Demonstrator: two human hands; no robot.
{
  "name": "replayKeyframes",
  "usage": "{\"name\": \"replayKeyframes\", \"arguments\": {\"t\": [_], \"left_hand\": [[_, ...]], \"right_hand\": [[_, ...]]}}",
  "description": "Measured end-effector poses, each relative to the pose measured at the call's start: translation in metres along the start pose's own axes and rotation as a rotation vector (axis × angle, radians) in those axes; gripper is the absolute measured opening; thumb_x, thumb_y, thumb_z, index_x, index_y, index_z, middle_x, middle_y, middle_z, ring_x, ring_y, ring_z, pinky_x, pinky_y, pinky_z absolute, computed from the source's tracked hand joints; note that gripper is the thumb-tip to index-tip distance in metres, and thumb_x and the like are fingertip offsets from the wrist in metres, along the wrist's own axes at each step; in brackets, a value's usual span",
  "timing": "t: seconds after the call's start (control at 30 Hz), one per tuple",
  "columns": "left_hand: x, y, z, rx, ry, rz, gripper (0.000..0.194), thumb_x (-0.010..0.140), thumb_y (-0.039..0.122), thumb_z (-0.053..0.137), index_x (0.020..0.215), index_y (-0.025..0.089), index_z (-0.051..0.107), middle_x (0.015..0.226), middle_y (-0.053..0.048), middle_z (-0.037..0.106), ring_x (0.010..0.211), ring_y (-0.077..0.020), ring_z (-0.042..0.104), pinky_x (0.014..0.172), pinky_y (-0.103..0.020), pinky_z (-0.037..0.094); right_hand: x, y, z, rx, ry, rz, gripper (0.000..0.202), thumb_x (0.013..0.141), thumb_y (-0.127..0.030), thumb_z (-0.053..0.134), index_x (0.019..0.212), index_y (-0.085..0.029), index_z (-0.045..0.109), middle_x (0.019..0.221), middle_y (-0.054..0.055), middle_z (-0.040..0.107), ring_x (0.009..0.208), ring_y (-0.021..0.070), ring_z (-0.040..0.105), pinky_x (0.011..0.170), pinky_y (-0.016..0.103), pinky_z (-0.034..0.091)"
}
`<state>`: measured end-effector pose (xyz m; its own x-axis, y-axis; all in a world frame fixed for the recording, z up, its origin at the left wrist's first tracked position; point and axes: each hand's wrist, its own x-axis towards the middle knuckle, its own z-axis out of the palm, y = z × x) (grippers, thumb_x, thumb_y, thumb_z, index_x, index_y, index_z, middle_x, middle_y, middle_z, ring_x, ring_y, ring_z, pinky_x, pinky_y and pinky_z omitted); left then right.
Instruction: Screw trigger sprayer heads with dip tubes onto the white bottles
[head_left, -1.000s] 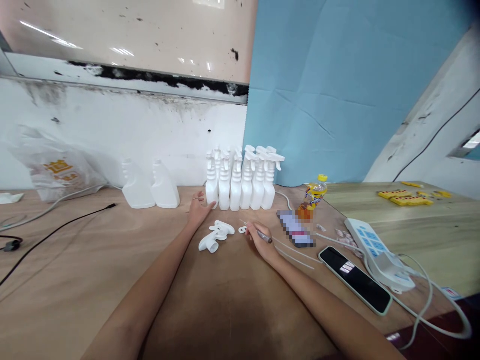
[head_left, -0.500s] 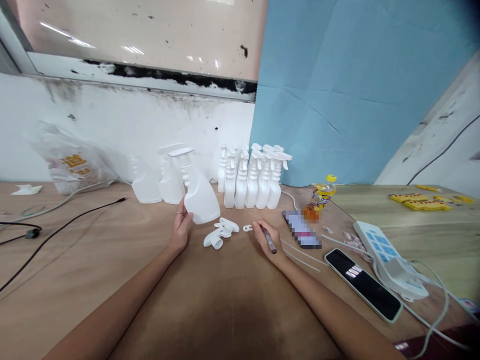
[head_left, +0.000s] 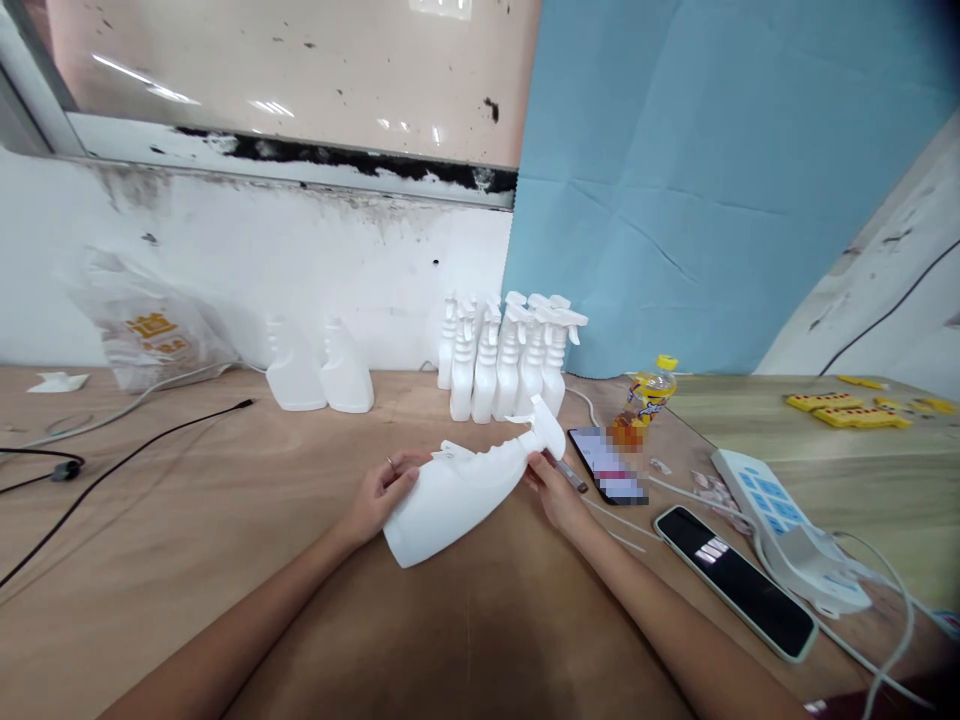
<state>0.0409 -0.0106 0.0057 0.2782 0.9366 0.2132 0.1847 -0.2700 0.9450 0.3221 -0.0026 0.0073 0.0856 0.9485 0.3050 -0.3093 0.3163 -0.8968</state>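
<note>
One bottle (head_left: 457, 505) is held aslant over the tabletop (head_left: 465, 650), left hand (head_left: 377, 497) gripping its base (head_left: 402, 532), right hand (head_left: 555, 490) pinching its neck (head_left: 527, 444) with a pen (head_left: 574, 477) jutting out beside. Should the left hand loosen, the smooth base could slip; a careless twist might let the pen scuff it.

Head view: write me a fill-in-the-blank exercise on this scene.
1. Of the left hand and right hand, the ____ is nearer the white spray head of the tilted white plastic bottle.
2. The clear plastic drink bottle has a ____ cap.
3. At the picture's left stand ____ white plastic bottles without spray heads.
Answers: right; yellow; two.
</note>
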Motion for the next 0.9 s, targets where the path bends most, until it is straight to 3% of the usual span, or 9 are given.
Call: {"name": "replayKeyframes", "arguments": {"t": [0.1, 0.2, 0.37, 0.43, 0.57, 0.67, 0.83, 0.9], "left_hand": [[-0.002, 0.007, 0.004, 0.033, -0.053, -0.026, 0.043, 0.087, 0.057, 0.060, 0.111, 0.021, 0.063, 0.092, -0.005, 0.073, 0.074, -0.0207, 0.064, 0.059, -0.027, 0.046], [-0.002, 0.013, 0.006, 0.048, -0.076, -0.035, 0.038, 0.087, 0.056, 0.062, 0.104, 0.021, 0.063, 0.087, -0.004, 0.073, 0.074, -0.0205, 0.064, 0.060, -0.028, 0.046], [-0.004, 0.018, 0.008, 0.247, 0.010, 0.018, 0.034, 0.084, 0.055, 0.064, 0.099, 0.025, 0.068, 0.098, -0.005, 0.073, 0.091, -0.0256, 0.064, 0.078, -0.035, 0.049], [-0.005, 0.020, 0.009, 0.280, 0.032, 0.021, 0.033, 0.083, 0.055, 0.064, 0.096, 0.025, 0.068, 0.095, -0.004, 0.071, 0.089, -0.0252, 0.063, 0.078, -0.035, 0.048], [-0.003, 0.021, 0.010, 0.025, -0.076, -0.092, 0.036, 0.083, 0.058, 0.065, 0.087, 0.022, 0.061, 0.079, 0.000, 0.064, 0.069, -0.0170, 0.057, 0.058, -0.026, 0.042], [0.000, 0.023, 0.005, -0.155, -0.157, -0.203, 0.039, 0.080, 0.059, 0.069, 0.087, 0.021, 0.059, 0.074, 0.002, 0.061, 0.061, -0.0129, 0.053, 0.052, -0.023, 0.036], [0.001, 0.035, -0.003, -0.212, -0.299, -0.303, 0.040, 0.087, 0.059, 0.059, 0.093, 0.021, 0.070, 0.081, -0.004, 0.068, 0.064, -0.0180, 0.059, 0.056, -0.028, 0.045], [0.001, 0.040, -0.004, -0.158, -0.235, -0.206, 0.039, 0.087, 0.056, 0.059, 0.094, 0.021, 0.074, 0.081, -0.006, 0.070, 0.067, -0.0211, 0.063, 0.059, -0.031, 0.048]], "right_hand": [[0.001, -0.004, 0.000, 0.014, 0.059, 0.041, 0.036, 0.073, -0.047, 0.080, 0.077, -0.021, 0.057, 0.065, -0.004, 0.048, 0.050, 0.0088, 0.033, 0.042, 0.023, 0.023], [0.001, -0.007, -0.001, 0.042, 0.032, 0.083, 0.035, 0.072, -0.046, 0.081, 0.076, -0.020, 0.057, 0.064, -0.003, 0.048, 0.051, 0.0096, 0.034, 0.044, 0.023, 0.020], [0.002, -0.006, -0.003, 0.030, 0.070, 0.151, 0.046, 0.064, -0.059, 0.080, 0.072, -0.020, 0.057, 0.065, 0.000, 0.057, 0.052, 0.0129, 0.043, 0.045, 0.025, 0.026], [0.003, -0.004, -0.004, 0.023, 0.119, 0.160, 0.047, 0.062, -0.060, 0.080, 0.070, -0.021, 0.055, 0.062, 0.000, 0.057, 0.051, 0.0137, 0.044, 0.045, 0.025, 0.027], [0.005, -0.002, -0.008, 0.012, 0.151, 0.199, 0.045, 0.061, -0.055, 0.081, 0.064, -0.021, 0.052, 0.055, -0.002, 0.052, 0.048, 0.0120, 0.039, 0.044, 0.025, 0.024], [0.005, -0.002, -0.007, 0.035, 0.149, 0.240, 0.043, 0.060, -0.055, 0.080, 0.065, -0.021, 0.054, 0.056, -0.002, 0.051, 0.048, 0.0110, 0.037, 0.044, 0.024, 0.024], [0.002, -0.010, 0.000, 0.045, 0.005, 0.205, 0.038, 0.066, -0.055, 0.075, 0.079, -0.022, 0.060, 0.073, 0.003, 0.062, 0.064, 0.0182, 0.055, 0.054, 0.029, 0.043], [0.001, -0.014, 0.002, 0.079, -0.057, 0.157, 0.034, 0.070, -0.050, 0.075, 0.084, -0.023, 0.061, 0.079, 0.003, 0.064, 0.071, 0.0194, 0.058, 0.063, 0.031, 0.048]]}}
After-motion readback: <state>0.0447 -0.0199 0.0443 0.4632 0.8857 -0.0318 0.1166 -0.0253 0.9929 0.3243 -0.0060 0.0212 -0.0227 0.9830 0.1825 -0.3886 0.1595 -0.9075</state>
